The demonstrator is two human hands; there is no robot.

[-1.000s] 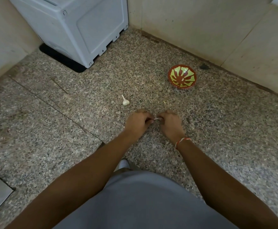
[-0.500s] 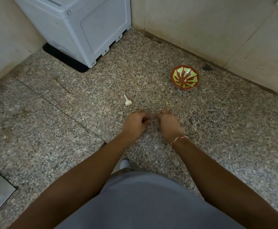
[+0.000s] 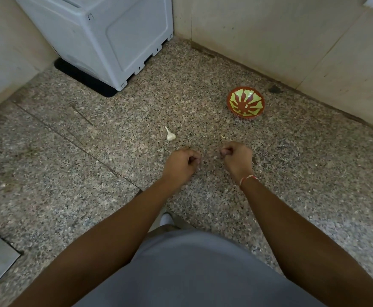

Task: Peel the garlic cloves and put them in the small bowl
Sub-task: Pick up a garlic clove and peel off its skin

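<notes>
A small garlic bulb (image 3: 170, 135) with a thin stem lies on the speckled floor, just beyond my left hand. The small bowl (image 3: 245, 104), red-brown with a green pattern, stands further back to the right and looks empty. My left hand (image 3: 181, 166) hovers low over the floor, its fingers curled in against the thumb as if pinching a garlic clove that stays hidden inside. My right hand (image 3: 237, 159), with a thread band at the wrist, is a short gap to the right. Its fingertips are pinched together, and what they hold is too small to make out.
A scrap of garlic skin (image 3: 222, 136) lies on the floor ahead of my right hand. A white appliance (image 3: 105, 34) stands at the back left on a dark mat. Tiled walls (image 3: 292, 36) close the corner behind the bowl. My knee fills the bottom.
My hands, which met over a pale clove a second ago, have drawn apart, the right one moving right. The bulb and the bowl have not moved.
</notes>
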